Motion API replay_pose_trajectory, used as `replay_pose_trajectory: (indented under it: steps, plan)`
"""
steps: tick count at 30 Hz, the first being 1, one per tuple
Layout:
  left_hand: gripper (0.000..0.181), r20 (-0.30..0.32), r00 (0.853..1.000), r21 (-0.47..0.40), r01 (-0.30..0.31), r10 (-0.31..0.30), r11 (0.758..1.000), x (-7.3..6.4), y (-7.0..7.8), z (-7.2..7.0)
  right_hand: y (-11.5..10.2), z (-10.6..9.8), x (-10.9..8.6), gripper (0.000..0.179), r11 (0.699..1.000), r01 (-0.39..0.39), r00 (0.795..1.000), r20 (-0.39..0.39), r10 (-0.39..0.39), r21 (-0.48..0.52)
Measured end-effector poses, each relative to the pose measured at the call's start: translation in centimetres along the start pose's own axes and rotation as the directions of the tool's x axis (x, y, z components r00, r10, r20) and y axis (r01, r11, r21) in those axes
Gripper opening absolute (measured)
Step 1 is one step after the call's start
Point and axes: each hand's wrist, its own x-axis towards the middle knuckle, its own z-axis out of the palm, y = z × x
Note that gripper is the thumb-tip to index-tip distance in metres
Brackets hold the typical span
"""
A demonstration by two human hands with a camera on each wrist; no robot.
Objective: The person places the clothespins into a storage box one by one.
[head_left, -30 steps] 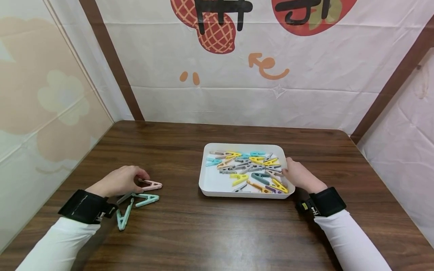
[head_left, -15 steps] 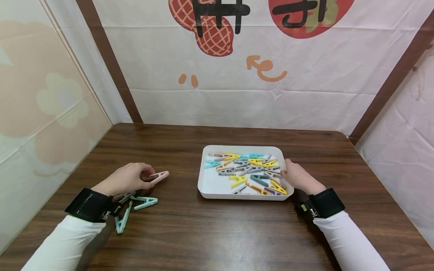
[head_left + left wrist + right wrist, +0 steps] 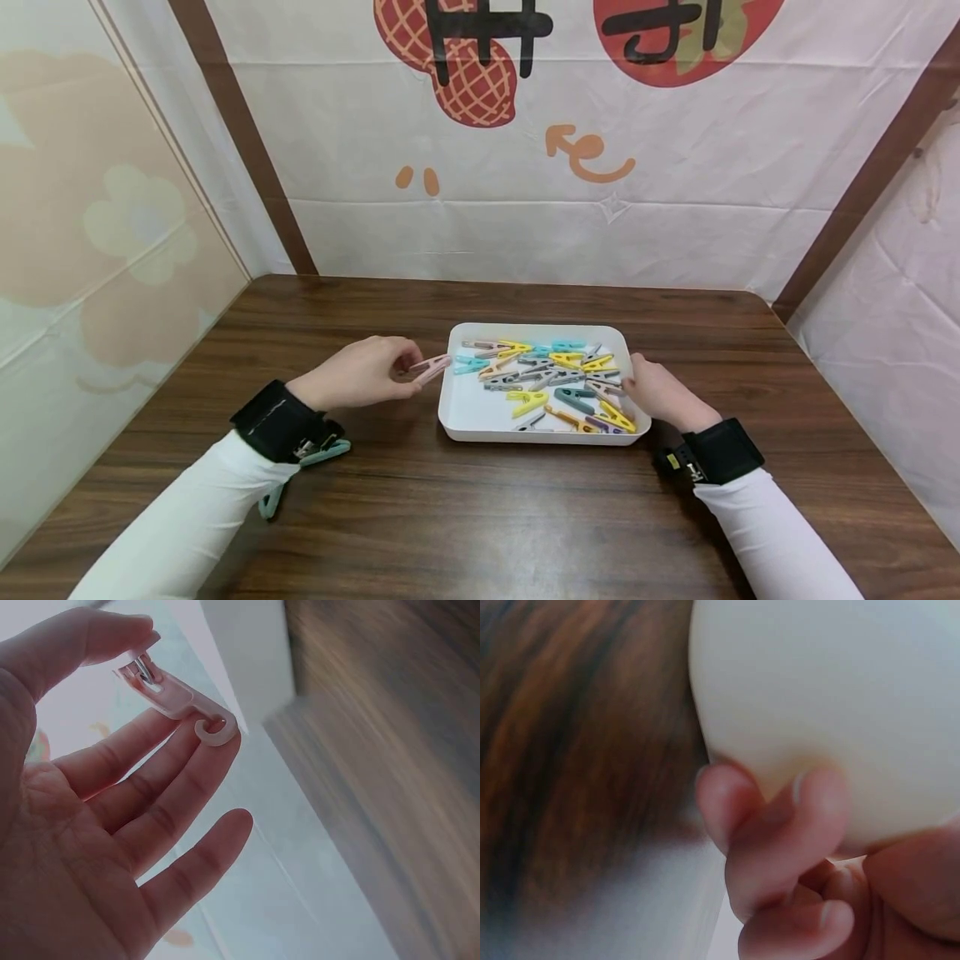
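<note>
My left hand [image 3: 363, 373] pinches a pink clothespin [image 3: 432, 369] between thumb and fingers, just at the left rim of a white tray [image 3: 472, 417]. The left wrist view shows the clothespin's metal spring and hooked end [image 3: 216, 733] against the fingers, with the little finger held away. Inside the tray lie several clothespins, among them a yellow clothespin [image 3: 528, 401] and a dark green clothespin [image 3: 574, 398]. At the tray's right side, my right hand [image 3: 663, 387] grips the rim; in the right wrist view its curled fingers [image 3: 795, 832] press on the tray's wall [image 3: 825, 682].
Under the left forearm, a mint green clothespin [image 3: 327, 452] and another green clothespin [image 3: 271, 502] lie partly hidden on the brown wooden table [image 3: 480, 525]. A printed white cloth [image 3: 360, 233] hangs behind the table, with more cloth at both sides.
My left hand has picked up the pink clothespin from the table at left and carried it right to the tray's left rim. The right hand has stayed on the tray.
</note>
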Motion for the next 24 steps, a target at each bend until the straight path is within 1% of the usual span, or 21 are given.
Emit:
replay_pose_trajectory:
  steps: [3,5,8,12,15,18,22,24]
  plan:
    - [0.018,0.005,0.998,0.033,-0.069,0.069,0.997,1.3,1.3,0.2,-0.1,-0.1,-0.1,0.044,1.000,0.002,1.000,0.000,-0.002,-0.003]
    - [0.018,0.012,0.994,0.073,-0.110,0.110,0.991,2.1,2.0,0.4,-0.1,-0.2,-0.1,0.043,1.000,0.003,1.000,0.001,-0.003,-0.003]
    - [0.020,0.047,0.987,0.137,-0.158,0.152,0.978,3.2,3.0,0.7,-0.1,-0.1,0.0,0.043,1.000,0.002,1.000,0.004,-0.002,-0.001]
    - [0.022,0.119,0.977,0.199,-0.197,0.176,0.960,4.6,3.9,1.3,0.0,-0.1,0.0,0.042,1.000,0.005,1.000,0.002,-0.005,0.002]
    - [0.021,0.173,0.968,0.233,-0.219,0.181,0.948,5.5,4.2,1.9,0.0,-0.1,0.0,0.042,1.000,0.007,1.000,0.001,-0.007,0.002]
    - [0.019,0.216,0.960,0.232,-0.228,0.179,0.946,6.0,4.5,2.4,0.0,-0.1,0.0,0.043,1.000,0.006,1.000,0.004,-0.006,0.004]
    - [0.016,0.253,0.952,0.217,-0.229,0.172,0.949,6.3,4.6,3.2,0.0,0.0,0.0,0.044,1.000,0.002,1.000,0.004,-0.002,0.004]
    - [0.014,0.268,0.949,0.226,-0.230,0.167,0.947,6.4,4.6,3.5,0.0,0.0,0.0,0.044,1.000,0.000,1.000,0.001,0.000,0.002]
